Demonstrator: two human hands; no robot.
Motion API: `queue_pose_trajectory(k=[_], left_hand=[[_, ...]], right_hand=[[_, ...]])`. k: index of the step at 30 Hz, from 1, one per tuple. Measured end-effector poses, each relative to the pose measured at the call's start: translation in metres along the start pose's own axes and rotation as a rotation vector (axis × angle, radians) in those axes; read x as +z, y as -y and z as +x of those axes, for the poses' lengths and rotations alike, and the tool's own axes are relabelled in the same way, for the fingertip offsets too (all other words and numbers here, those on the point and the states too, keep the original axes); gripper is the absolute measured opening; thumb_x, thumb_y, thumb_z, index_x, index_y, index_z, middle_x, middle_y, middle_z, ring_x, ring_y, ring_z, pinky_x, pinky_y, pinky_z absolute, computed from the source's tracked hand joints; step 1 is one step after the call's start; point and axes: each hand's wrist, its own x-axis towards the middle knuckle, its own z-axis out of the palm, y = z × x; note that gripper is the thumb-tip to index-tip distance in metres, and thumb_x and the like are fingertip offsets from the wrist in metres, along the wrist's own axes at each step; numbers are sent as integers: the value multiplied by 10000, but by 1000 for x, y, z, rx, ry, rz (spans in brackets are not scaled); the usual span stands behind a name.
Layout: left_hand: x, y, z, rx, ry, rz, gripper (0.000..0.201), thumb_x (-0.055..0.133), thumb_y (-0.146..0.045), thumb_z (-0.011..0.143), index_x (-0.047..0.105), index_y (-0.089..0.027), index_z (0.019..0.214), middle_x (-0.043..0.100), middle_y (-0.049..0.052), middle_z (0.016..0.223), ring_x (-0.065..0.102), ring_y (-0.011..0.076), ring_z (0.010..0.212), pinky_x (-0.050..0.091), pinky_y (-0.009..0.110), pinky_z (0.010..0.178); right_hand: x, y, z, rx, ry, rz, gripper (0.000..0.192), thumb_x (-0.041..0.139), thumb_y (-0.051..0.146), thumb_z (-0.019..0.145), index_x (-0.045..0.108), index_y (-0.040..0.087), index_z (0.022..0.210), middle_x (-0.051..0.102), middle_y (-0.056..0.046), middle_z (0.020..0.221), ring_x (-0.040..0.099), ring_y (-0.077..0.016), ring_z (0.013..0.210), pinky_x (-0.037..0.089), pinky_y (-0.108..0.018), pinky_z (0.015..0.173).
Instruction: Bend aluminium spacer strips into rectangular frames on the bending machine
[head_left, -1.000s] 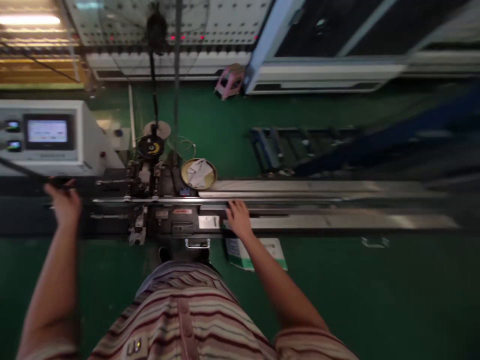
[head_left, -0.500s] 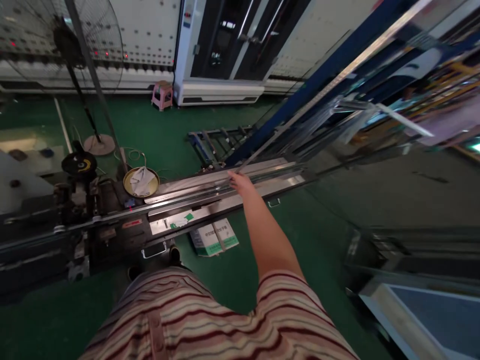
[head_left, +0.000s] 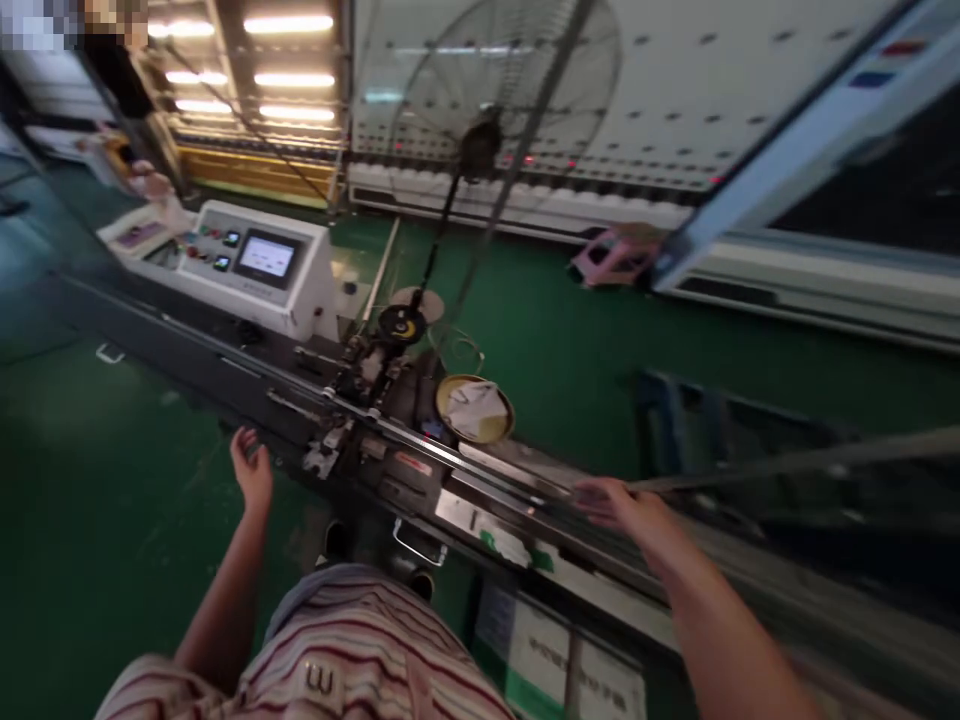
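Hanging beside the near edge of the workbench [head_left: 199, 370], left hand [head_left: 251, 468], fingers loosely parted; right hand [head_left: 613, 502] at the grey strip [head_left: 825, 459]; finger closure blurred, I cannot tell.

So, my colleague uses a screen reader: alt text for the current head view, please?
A person's open left hand is beside the near edge of a long machine bench; their right hand, blurred, is over its right part, grip unclear. A round dish of white cloth sits along its far side; a control console stands at left, a pedestal fan behind.
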Motion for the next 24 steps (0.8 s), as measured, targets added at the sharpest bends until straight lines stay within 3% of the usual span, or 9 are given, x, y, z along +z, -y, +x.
queue_pose_trajectory(k=[3, 8, 14, 20, 24], left_hand=[[-12, 8, -7, -9, 3, -34, 506, 580, -284, 877, 462, -248, 1367, 555, 136, 1340, 547, 218, 1225, 502, 373, 991], [-48, 22, 10, 0, -16, -52, 440, 578, -300, 890, 522, -247, 1323, 562, 126, 1350, 545, 222, 1228, 498, 371, 981], [-96, 58, 25, -65, -56, 7, 360, 563, -332, 891, 577, -264, 1245, 575, 107, 1324, 562, 237, 1210, 508, 386, 966], [-147, 88, 41, -132, -85, 33, 332, 572, -368, 884, 603, -264, 1198, 614, 108, 1255, 594, 248, 1137, 510, 423, 961], [-170, 103, 52, -151, -85, 36, 334, 582, -380, 876, 612, -283, 1193, 624, 102, 1239, 604, 257, 1119, 521, 438, 952]], right_hand=[[34, 22, -6, 37, 185, 116, 236, 557, 398, 740, 722, 231, 723, 767, -128, 811, 752, -279, 781, 609, -355, 643], [97, 70, -20, -38, 293, 62, 283, 545, 403, 727, 727, 196, 790, 768, -123, 832, 754, -255, 798, 611, -330, 685], [180, 130, -30, -125, 332, 25, 261, 545, 377, 753, 718, 192, 817, 765, -105, 902, 748, -226, 779, 606, -308, 653], [261, 195, -41, -208, 379, 6, 236, 537, 306, 773, 730, 170, 784, 745, -68, 779, 714, -168, 673, 566, -235, 578], [316, 237, -45, -234, 364, 9, 226, 534, 262, 779, 728, 146, 786, 740, -64, 779, 671, -138, 585, 543, -229, 542]])
